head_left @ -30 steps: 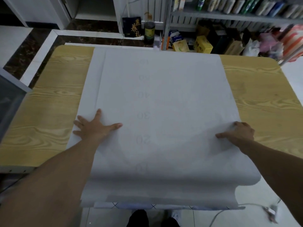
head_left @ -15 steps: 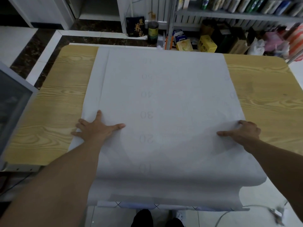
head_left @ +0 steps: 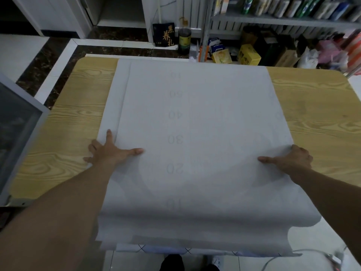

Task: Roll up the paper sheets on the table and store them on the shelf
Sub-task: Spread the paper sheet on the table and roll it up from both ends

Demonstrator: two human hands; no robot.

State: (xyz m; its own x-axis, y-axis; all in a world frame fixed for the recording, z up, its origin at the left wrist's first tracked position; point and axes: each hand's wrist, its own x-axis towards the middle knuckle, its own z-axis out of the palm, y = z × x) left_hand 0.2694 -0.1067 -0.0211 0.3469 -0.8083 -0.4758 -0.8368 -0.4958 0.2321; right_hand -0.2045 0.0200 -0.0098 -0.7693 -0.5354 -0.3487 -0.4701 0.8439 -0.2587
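Observation:
Large white paper sheets [head_left: 205,118] lie stacked across the wooden table [head_left: 78,118], with faint mirrored numbers showing through the top one. Their near end droops over the table's front edge. My left hand [head_left: 111,152] lies flat with spread fingers on the sheets' left side. At the right edge of the top sheet, my right hand [head_left: 291,159] has its thumb on the paper and its fingers curled around the edge. A metal shelf [head_left: 283,19] with bottles stands behind the table at the upper right.
Boxes [head_left: 249,54], bags and a dark bottle [head_left: 184,41] sit on the floor beyond the table's far edge. A grey cabinet [head_left: 17,130] stands close at the left. A cable [head_left: 304,253] lies on the tiled floor at the lower right, near my feet.
The view has shifted slightly. Both hands stay in nearly the same places on the paper; the sheets have not visibly moved.

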